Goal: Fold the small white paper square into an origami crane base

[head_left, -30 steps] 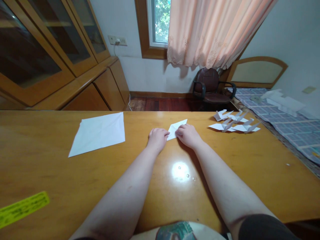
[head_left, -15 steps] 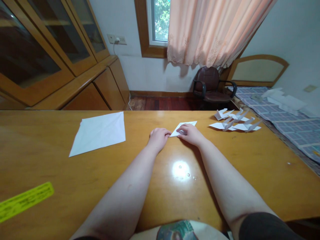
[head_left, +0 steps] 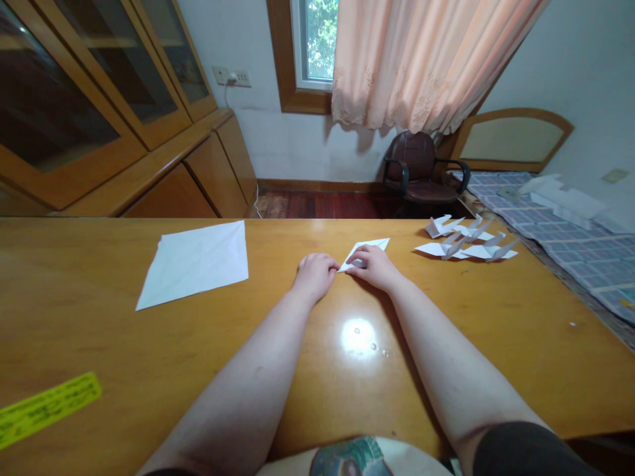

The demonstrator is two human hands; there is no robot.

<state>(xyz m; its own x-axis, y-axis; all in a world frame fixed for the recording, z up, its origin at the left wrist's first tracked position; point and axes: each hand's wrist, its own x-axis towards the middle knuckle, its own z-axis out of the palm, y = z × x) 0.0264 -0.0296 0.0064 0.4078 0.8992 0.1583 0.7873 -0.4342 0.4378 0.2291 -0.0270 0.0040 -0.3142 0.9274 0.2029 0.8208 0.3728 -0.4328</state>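
Observation:
A white sheet of paper folded into a narrow diamond (head_left: 381, 243) lies flat on the wooden table, its long points toward near left and far right. My left hand (head_left: 315, 274) rests on the table with curled fingers, thumb and fingertips pinching the near left point of the folded paper. My right hand (head_left: 376, 267) lies over the paper's near side, fingers bent and pressed down on it close to that same point. Part of the paper is hidden under the right hand.
A larger white paper sheet (head_left: 198, 264) lies to the left. Several folded paper cranes (head_left: 466, 241) stand at the far right of the table (head_left: 426, 370). A yellow label (head_left: 49, 406) is at the near left. Beyond stand a chair (head_left: 417, 165) and a bed (head_left: 540, 205).
My right hand has slid slightly left along the folded paper, toward its near left point. The left hand has hardly moved.

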